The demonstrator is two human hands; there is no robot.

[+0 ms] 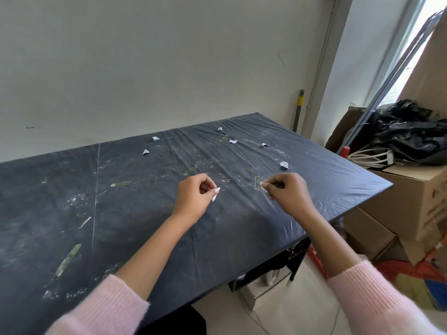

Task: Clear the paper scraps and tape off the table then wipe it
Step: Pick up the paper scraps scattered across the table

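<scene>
Six or so paper scraps (pixel 284 164) are sitting loose on the far half of the table (pixel 338 184), spread from about 11 to 1 o'clock of the hands. The nearest one is lying just past the right hand. Then the tape strips (pixel 122 183) are lying flat all over: one at 12 between the hands, one out at 9, a couple more down at 7 and 8.

So the left hand (pixel 193 197) is curled up and pinching a small white scrap (pixel 214 196) at its fingertips. And the right hand (pixel 285 192) is curled too, fingertips picking at a short tape strip (pixel 257 182) at its 10 o'clock. Can't tell if it's actually gripping the edge.

Whole top is wearing a thin black plastic sheet (pixel 242 238), wrinkled, with white dust (pixel 77 197) on it.

My guess on what's going wrong from here: yanking the tape is going to be lifting or ripping that sheet, since nothing's pinning it down. The sheet jumping could be flicking scraps off the 3 o'clock edge toward the cardboard boxes (pixel 411 189). The tape could also be tearing halfway and leaving bits behind.
</scene>
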